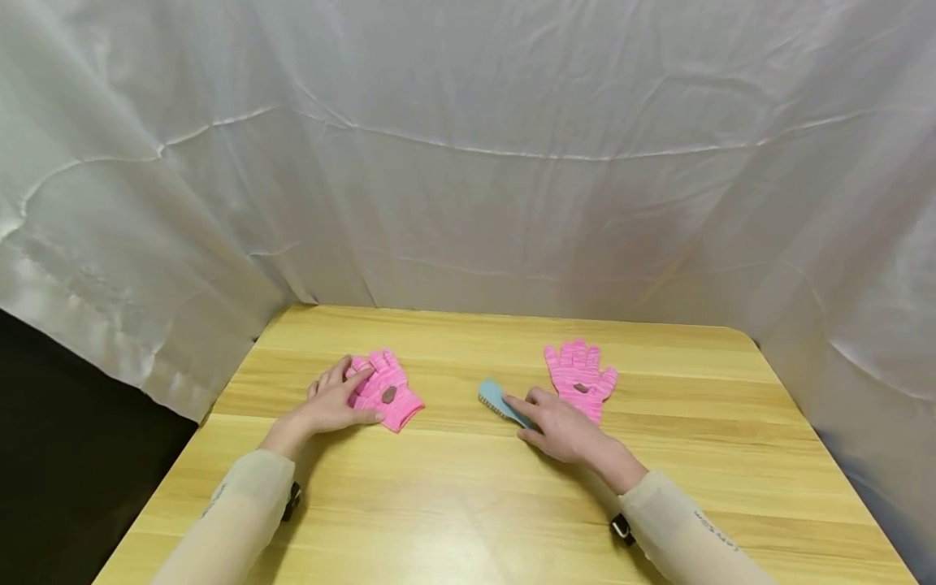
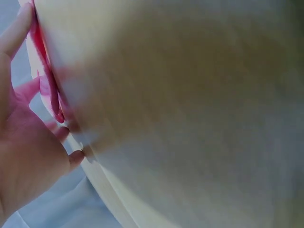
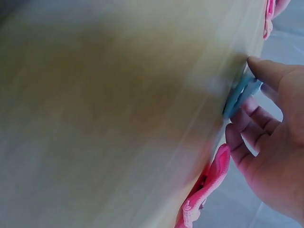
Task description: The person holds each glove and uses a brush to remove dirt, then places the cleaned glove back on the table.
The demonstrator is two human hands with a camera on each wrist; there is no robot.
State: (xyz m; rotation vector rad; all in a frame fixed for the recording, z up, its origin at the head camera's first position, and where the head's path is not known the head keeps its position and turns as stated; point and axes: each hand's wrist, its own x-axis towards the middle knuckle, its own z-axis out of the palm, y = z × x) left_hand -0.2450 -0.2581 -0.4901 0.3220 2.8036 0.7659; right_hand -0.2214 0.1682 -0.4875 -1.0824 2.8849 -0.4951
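My left hand (image 1: 338,406) lies over the left side of a pink knit glove (image 1: 391,378), fingers spread, thumb by its cuff. The left wrist view shows that glove (image 2: 50,76) edge-on beside the fingers. My right hand (image 1: 566,426) holds a light blue brush (image 1: 491,392) by its handle, thumb on one side and fingers on the other, the index finger along it. The brush lies low over the table, its bristles toward the lower left; the handle's end is hidden under the hand. A second pink glove (image 1: 581,375) lies just beyond the right hand, fingers pointing away.
Both gloves have a small brown patch and lie on a wood-grain table (image 1: 439,487). A pale satiny curtain (image 1: 468,203) hangs behind the table and along its sides. Dark bands show at both wrists, below the light sleeves (image 1: 237,504).
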